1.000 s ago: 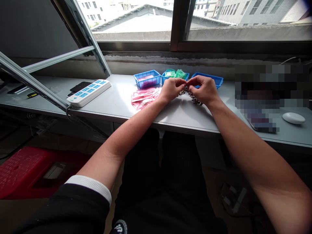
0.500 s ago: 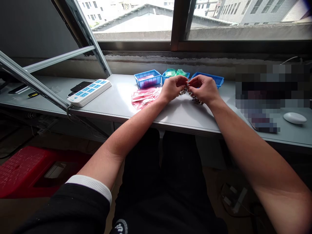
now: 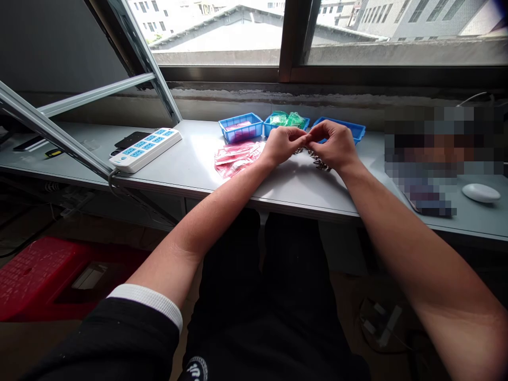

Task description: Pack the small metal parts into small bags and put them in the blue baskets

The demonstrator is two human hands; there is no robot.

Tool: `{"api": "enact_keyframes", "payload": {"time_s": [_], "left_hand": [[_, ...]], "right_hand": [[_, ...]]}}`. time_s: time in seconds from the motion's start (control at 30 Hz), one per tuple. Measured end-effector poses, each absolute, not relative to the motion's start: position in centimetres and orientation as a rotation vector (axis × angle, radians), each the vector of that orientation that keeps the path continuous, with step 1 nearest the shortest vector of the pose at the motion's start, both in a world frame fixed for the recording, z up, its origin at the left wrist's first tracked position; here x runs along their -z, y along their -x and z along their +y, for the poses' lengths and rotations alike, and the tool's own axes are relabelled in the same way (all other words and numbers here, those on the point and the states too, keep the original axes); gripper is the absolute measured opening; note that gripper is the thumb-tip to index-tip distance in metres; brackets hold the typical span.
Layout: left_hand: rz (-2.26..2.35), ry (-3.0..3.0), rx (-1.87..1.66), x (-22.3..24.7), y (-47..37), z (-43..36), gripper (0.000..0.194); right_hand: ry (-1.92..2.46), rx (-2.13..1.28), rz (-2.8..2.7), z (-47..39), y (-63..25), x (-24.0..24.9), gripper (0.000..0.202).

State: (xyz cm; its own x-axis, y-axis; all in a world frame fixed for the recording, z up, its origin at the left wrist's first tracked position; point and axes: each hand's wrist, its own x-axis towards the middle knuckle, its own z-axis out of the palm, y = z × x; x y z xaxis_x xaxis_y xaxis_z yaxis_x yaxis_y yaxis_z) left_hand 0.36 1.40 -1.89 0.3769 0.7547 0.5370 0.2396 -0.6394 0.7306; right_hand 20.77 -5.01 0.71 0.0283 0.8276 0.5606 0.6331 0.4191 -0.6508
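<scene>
Above the desk, the fingertips of my left hand (image 3: 283, 144) and my right hand (image 3: 334, 143) meet in a pinch. Whatever lies between them is too small and too covered by fingers to make out. Just beneath my right hand is a cluster of small, dark, shiny metal pieces (image 3: 320, 164), partly hidden by the fingers; I cannot tell whether they are loose or joined. Pink plastic bags (image 3: 238, 157) lie flat to the left of my left hand.
Behind the hands stand a blue basket with pink contents (image 3: 240, 138), another with green packets (image 3: 286, 119), and a third blue basket (image 3: 355, 131), partly covered by my right hand. A power strip (image 3: 146, 150) sits left beside a metal frame (image 3: 153, 69). A white mouse (image 3: 481, 193) is far right.
My fingertips have come closer together, with the left ones now touching the right ones. Otherwise the hands and the things on the desk stay nearly in place.
</scene>
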Motion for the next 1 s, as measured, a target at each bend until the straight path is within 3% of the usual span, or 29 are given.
{"api": "enact_keyframes", "payload": {"time_s": [0.07, 0.27, 0.63, 0.7, 0.83, 0.93, 1.0], "left_hand": [[0.853, -2.061, -1.256, 2.0, -0.5, 1.6, 0.012], [0.862, -2.028, -1.263, 2.3, -0.7, 1.9, 0.027], [0.727, -1.969, -1.341, 3.9, -1.1, 4.1, 0.051], [0.767, -1.964, -1.369, 3.5, -0.9, 3.6, 0.047], [0.854, -2.023, -1.355, 2.4, -0.5, 2.0, 0.019], [0.859, -2.054, -1.266, 1.8, -0.3, 1.1, 0.025], [0.854, -2.046, -1.232, 1.6, -0.3, 0.9, 0.017]], "right_hand": [[1.256, -0.276, -1.707, -5.0, -20.7, -0.5, 0.025], [1.219, -0.355, -1.612, -4.5, -20.8, -0.1, 0.014], [1.284, -0.36, -1.642, -4.3, -21.0, 0.1, 0.023], [1.291, -0.342, -1.676, -4.4, -21.0, -0.1, 0.022], [1.283, -0.239, -1.659, -4.3, -21.1, -0.2, 0.015], [1.277, -0.178, -1.676, -4.2, -21.2, -0.2, 0.021], [1.266, -0.179, -1.706, -4.3, -21.2, -0.1, 0.023]]}}
